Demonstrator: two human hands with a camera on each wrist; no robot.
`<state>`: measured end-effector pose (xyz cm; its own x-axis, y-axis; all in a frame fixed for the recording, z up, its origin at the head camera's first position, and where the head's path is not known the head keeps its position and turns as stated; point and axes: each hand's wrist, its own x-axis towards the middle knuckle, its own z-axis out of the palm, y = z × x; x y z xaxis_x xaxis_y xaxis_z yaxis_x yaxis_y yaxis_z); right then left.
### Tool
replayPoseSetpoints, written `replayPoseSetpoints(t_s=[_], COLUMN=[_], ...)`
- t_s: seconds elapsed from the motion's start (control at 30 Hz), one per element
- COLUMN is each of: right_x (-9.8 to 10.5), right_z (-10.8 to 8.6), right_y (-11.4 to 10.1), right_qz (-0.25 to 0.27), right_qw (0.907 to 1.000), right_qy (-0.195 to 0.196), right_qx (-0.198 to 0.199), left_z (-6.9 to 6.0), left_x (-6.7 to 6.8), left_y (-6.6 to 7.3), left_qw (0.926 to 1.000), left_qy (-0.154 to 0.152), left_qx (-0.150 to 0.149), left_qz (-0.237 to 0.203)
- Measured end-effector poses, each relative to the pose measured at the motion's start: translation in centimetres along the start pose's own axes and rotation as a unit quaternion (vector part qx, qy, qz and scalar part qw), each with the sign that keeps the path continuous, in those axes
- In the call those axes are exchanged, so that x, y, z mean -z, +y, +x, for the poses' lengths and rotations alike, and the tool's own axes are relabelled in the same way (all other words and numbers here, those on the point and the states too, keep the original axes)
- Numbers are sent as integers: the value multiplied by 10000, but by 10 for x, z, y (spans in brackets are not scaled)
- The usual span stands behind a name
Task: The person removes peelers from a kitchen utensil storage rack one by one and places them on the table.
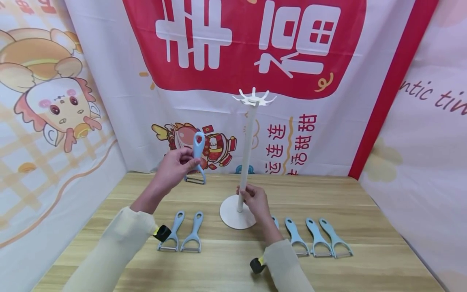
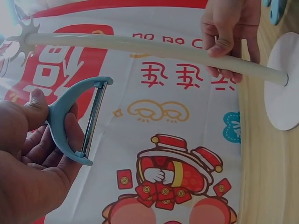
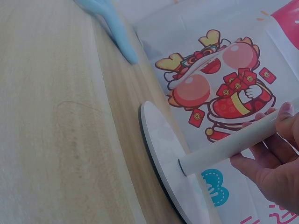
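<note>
My left hand (image 1: 177,167) pinches a light blue Y-shaped peeler (image 1: 198,151) between thumb and fingers. It is raised above the table, handle end up and blade end down. In the left wrist view, the peeler's metal blade (image 2: 94,122) faces the stand's pole. My right hand (image 1: 255,199) grips the lower pole of a white stand (image 1: 247,150), just above its round base (image 1: 235,219). A ring of white hooks (image 1: 254,98) tops the pole, with nothing hanging on it. The peeler is to the left of the pole, apart from it and lower than the hooks.
Two blue peelers (image 1: 195,231) lie on the wooden table (image 1: 226,263) left of the base. Several more peelers (image 1: 317,235) lie to the right, one partly hidden behind my right wrist. Printed cloth (image 1: 204,101) hangs behind the table and at both sides.
</note>
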<state>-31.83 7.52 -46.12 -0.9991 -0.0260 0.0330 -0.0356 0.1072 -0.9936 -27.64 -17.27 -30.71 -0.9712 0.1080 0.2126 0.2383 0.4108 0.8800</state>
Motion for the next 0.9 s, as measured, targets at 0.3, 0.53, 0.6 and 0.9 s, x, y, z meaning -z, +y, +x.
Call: replayPoseSetpoints(t_s=[0.3,0.53,0.6,0.9], right_x=[-1,1,1,1], right_z=[0,1,1,-1], right_y=[1,2,2,1], right_qz=[9,25,28,70], right_qw=[10000,10000,10000,10000], right_qy=[-45,-21,-8,-31], right_qx=[36,64,73,38], left_z=[-20,-31,-34,-40], left_x=[11,15,15,14], left_y=[-25,-46,-51,-63], left_qw=[9998,9997,9996,9987], left_qy=[-132,-119,-117,-78], left_qx=[31,218,265,492], left_qz=[-120,-40,-33,75])
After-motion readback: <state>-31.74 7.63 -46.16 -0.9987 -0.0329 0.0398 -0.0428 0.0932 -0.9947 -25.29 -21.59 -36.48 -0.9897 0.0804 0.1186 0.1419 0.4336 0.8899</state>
